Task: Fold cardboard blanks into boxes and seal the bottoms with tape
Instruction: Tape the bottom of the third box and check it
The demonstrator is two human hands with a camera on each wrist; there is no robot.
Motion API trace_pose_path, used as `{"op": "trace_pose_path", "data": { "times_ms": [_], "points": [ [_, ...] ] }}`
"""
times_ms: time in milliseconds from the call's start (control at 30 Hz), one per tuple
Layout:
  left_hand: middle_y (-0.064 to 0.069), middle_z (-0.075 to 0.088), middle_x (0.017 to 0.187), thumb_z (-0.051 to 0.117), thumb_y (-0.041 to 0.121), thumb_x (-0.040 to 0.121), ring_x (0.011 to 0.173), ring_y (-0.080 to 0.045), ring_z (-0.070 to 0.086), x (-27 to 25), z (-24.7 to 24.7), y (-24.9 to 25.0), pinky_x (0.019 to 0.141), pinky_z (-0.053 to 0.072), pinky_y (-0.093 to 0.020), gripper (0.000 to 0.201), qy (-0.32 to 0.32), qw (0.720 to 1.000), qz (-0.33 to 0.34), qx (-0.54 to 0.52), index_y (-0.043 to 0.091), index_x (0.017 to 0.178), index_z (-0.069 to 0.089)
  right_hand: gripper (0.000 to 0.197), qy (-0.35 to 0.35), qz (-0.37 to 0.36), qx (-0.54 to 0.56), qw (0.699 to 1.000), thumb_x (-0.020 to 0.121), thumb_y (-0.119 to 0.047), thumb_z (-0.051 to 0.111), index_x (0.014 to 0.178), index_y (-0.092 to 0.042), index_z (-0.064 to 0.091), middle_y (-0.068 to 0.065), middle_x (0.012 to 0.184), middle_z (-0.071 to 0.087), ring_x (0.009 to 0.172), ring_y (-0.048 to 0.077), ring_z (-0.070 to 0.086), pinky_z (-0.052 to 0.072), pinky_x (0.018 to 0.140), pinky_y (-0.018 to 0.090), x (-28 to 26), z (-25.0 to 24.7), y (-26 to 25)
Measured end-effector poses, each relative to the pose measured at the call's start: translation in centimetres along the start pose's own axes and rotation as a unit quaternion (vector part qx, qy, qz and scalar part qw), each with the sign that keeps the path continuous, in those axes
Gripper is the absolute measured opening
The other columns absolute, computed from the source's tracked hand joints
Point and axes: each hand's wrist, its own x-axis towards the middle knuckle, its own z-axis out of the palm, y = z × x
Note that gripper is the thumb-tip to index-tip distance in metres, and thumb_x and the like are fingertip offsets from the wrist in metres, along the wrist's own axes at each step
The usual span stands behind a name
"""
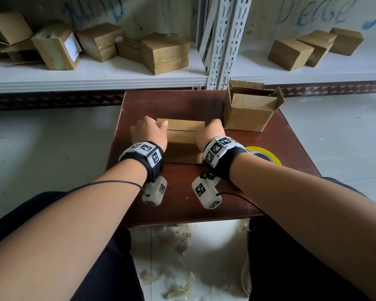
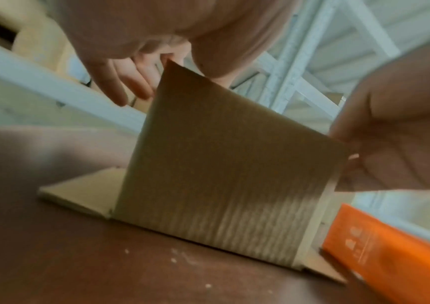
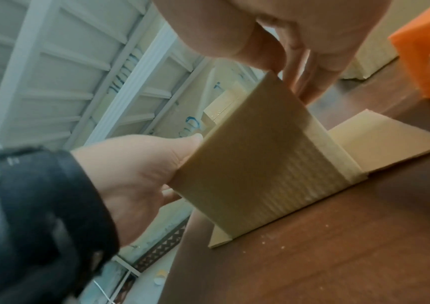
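Observation:
A small cardboard box [image 1: 183, 137] stands in the middle of the brown table [image 1: 178, 103], its top flaps folded shut with a seam between them. My left hand [image 1: 149, 132] grips its left end, thumb lying on the top flap. At the right end my right hand [image 1: 208, 133] holds the box, fingers pointing down its side. In the left wrist view the box wall [image 2: 221, 164] rises between both hands, with a bottom flap [image 2: 83, 195] lying flat on the table. The right wrist view shows the box [image 3: 260, 154], another flat flap [image 3: 380, 144] and my left hand [image 3: 135, 170].
An open-topped cardboard box [image 1: 248, 109] stands at the table's back right. A yellow tape roll [image 1: 263, 154] lies just right of my right wrist. An orange object [image 2: 390, 246] sits close to the box. White shelves [image 1: 96, 79] behind hold several boxes. Scraps litter the floor.

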Motion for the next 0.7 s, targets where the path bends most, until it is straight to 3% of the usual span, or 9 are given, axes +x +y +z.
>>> {"op": "trace_pose_path", "data": {
  "times_ms": [67, 133, 233, 367, 467, 533, 633, 700],
  "points": [
    [-0.019, 0.069, 0.102, 0.058, 0.045, 0.102, 0.093, -0.038, 0.064, 0.4, 0.2, -0.2, 0.070, 0.041, -0.038, 0.045, 0.008, 0.999, 0.049, -0.011, 0.002, 0.093, 0.065, 0.035, -0.014, 0.013, -0.013, 1.000, 0.103, -0.013, 0.051, 0.134, -0.001, 0.060, 0.021, 0.132, 0.063, 0.122, 0.037, 0.061, 0.043, 0.075, 0.034, 0.3, -0.2, -0.3],
    [-0.021, 0.070, 0.091, 0.059, 0.045, 0.101, 0.073, -0.035, 0.057, 0.4, -0.2, -0.2, 0.061, 0.034, -0.034, 0.046, 0.004, 0.999, 0.050, -0.016, 0.007, 0.076, 0.057, 0.036, -0.035, 0.015, -0.010, 0.999, 0.105, -0.015, 0.046, 0.133, 0.002, 0.062, 0.022, 0.134, 0.064, 0.125, 0.037, 0.060, 0.047, 0.088, 0.036, 0.2, -0.7, -0.7],
    [-0.021, 0.071, 0.090, 0.060, 0.045, 0.101, 0.072, -0.038, 0.057, 0.1, -0.9, -0.2, 0.061, 0.034, -0.034, 0.048, -0.012, 0.999, 0.036, -0.022, 0.012, 0.069, 0.048, 0.039, -0.041, 0.023, -0.016, 0.999, 0.108, -0.017, 0.041, 0.135, 0.003, 0.060, 0.021, 0.138, 0.061, 0.128, 0.036, 0.058, 0.047, 0.097, 0.035, -0.3, -1.0, -1.1],
    [-0.021, 0.072, 0.102, 0.050, 0.048, 0.106, 0.085, -0.040, 0.062, -0.5, -0.9, 0.1, 0.068, 0.039, -0.037, 0.047, -0.049, 0.998, 0.016, -0.020, 0.008, 0.081, 0.056, 0.046, -0.073, 0.033, -0.018, 0.997, 0.111, -0.027, 0.035, 0.139, 0.003, 0.056, 0.023, 0.140, 0.059, 0.130, 0.038, 0.055, 0.044, 0.102, 0.037, -0.6, -1.3, -1.6],
    [-0.020, 0.070, 0.118, 0.036, 0.057, 0.107, 0.107, -0.040, 0.064, -1.0, -0.8, 0.1, 0.078, 0.040, -0.038, 0.065, -0.087, 0.994, -0.045, -0.041, 0.000, 0.110, 0.065, 0.066, -0.083, 0.072, -0.020, 0.994, 0.106, -0.055, 0.039, 0.145, -0.003, 0.053, 0.016, 0.138, 0.062, 0.126, 0.036, 0.059, 0.045, 0.110, 0.040, -0.6, -0.6, -0.9],
    [-0.022, 0.068, 0.123, 0.030, 0.061, 0.107, 0.113, -0.041, 0.064, -1.2, -0.8, 0.0, 0.083, 0.042, -0.039, 0.073, -0.101, 0.991, -0.067, -0.054, -0.002, 0.119, 0.064, 0.080, -0.098, 0.081, -0.012, 0.992, 0.100, -0.069, 0.038, 0.145, -0.005, 0.053, 0.016, 0.139, 0.062, 0.125, 0.036, 0.059, 0.044, 0.112, 0.044, -0.9, 0.0, -0.4],
    [-0.022, 0.067, 0.128, 0.029, 0.062, 0.107, 0.117, -0.040, 0.063, -1.5, -1.1, 0.3, 0.092, 0.046, -0.038, 0.075, -0.116, 0.984, -0.103, -0.086, -0.003, 0.128, 0.061, 0.094, -0.100, 0.091, 0.037, 0.990, 0.094, -0.078, 0.038, 0.151, -0.005, 0.045, 0.017, 0.148, 0.054, 0.134, 0.037, 0.053, 0.038, 0.115, 0.044, -1.2, 0.8, -0.1],
    [-0.019, 0.065, 0.132, 0.032, 0.063, 0.105, 0.118, -0.038, 0.063, -1.7, -1.3, 0.6, 0.099, 0.048, -0.038, 0.074, -0.118, 0.978, -0.127, -0.112, -0.001, 0.133, 0.058, 0.096, -0.063, 0.104, 0.086, 0.989, 0.094, -0.077, 0.044, 0.155, -0.004, 0.035, 0.018, 0.153, 0.048, 0.140, 0.038, 0.046, 0.034, 0.117, 0.043, -1.0, 0.8, -0.4]
  ]
}}
